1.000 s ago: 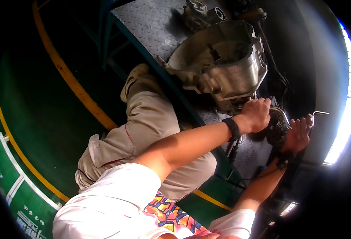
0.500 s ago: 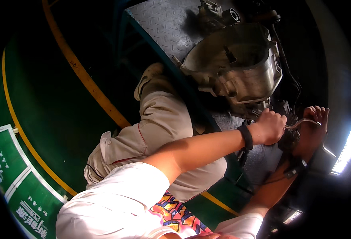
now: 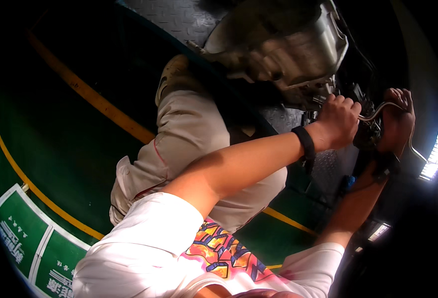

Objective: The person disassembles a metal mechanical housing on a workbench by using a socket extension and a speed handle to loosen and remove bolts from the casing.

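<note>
At far left, a green board in a white frame [image 3: 27, 223] lies near a long yellow floor line [image 3: 97, 104]. Next come your legs in beige trousers [image 3: 189, 129], beside the grey diamond-plate bench top [image 3: 174, 20]. On it sits the large bell-shaped metal housing [image 3: 303, 47], the piece you are working at, its wide end toward the upper edge of the view.

Just below its narrow end, your left hand [image 3: 337, 121], a black band at the wrist, is clenched around a thin, bent, silvery metal crank [image 3: 378, 108]. The crank's inner end points toward the fittings under the housing; whether it is seated on one, you cannot tell from here. Farther right, your right hand [image 3: 397, 130] is against the crank's outer bend, but shadow hides whether its fingers wrap the rod. The free tip juts out beyond it.

As for progress, the cranking looks mid-way at most: the housing is on the bench, no loose fastener can be made out, and what remains cannot be counted.
</note>
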`<state>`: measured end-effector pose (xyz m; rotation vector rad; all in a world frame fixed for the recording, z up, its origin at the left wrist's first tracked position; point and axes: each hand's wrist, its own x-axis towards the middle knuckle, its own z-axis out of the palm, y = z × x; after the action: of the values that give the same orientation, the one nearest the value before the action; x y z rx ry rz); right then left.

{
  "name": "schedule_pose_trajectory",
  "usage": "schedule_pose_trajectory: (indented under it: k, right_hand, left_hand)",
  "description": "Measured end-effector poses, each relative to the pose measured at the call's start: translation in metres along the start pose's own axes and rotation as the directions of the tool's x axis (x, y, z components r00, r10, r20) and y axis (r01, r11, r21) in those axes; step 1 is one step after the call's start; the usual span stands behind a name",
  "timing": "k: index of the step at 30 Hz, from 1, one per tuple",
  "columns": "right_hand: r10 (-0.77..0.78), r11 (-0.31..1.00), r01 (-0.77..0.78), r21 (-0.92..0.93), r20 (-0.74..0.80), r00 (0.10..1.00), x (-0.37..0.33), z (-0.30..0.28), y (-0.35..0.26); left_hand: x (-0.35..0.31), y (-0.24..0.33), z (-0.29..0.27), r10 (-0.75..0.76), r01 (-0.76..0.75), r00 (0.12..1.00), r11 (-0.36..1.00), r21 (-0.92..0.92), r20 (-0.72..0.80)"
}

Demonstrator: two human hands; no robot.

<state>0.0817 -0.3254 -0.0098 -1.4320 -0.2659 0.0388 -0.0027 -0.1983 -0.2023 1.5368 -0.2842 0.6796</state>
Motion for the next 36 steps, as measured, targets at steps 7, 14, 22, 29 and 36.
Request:
schedule_pose_trajectory:
  k: [7,14,22,29,36]
  right_hand:
    - [-0.075,0.99,0.042,0.134,0.258,0.963,-0.074,0.03,0.016]
    - [-0.035,0.999,0.027,-0.033,-0.264,0.964,0.005,-0.048,0.013]
    - [-0.229,0.973,0.231,-0.021,0.072,0.971,-0.074,0.061,0.012]
    - [-0.097,0.995,0.097,-0.003,-0.077,0.992,-0.042,-0.012,0.017]
    - [-0.105,0.994,0.105,-0.006,-0.133,0.986,-0.027,0.104,0.033]
  left_hand:
    - [0.014,-0.005,-0.003,-0.065,0.05,0.993,0.988,-0.144,-0.098]
    - [0.006,-0.002,0.002,-0.076,0.056,0.99,0.986,-0.16,-0.122]
    - [0.017,-0.01,-0.007,-0.101,0.099,0.995,0.992,-0.074,-0.02]
    - [0.018,-0.002,-0.016,-0.138,0.171,0.98,0.956,-0.241,0.146]
    - [0.008,-0.003,-0.003,-0.035,0.037,0.998,0.998,-0.044,0.053]
